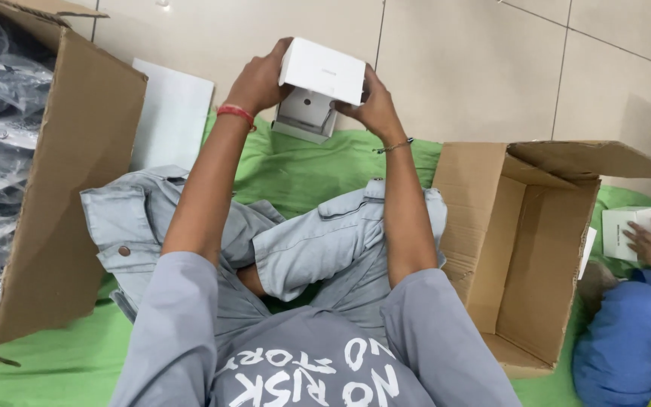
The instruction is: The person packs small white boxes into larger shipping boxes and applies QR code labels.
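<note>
Already the white lid [322, 69] is gripped by both hands, left hand [259, 79] and right hand [374, 105], lifted partly off the box base [307, 114]; separation is unfinished.

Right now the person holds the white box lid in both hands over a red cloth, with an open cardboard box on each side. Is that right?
Not quite: the cloth is green, not red, as the head view shows. The rest holds: the left hand and right hand hold the white box lid, with one open cardboard box on the left and another on the right.
</note>
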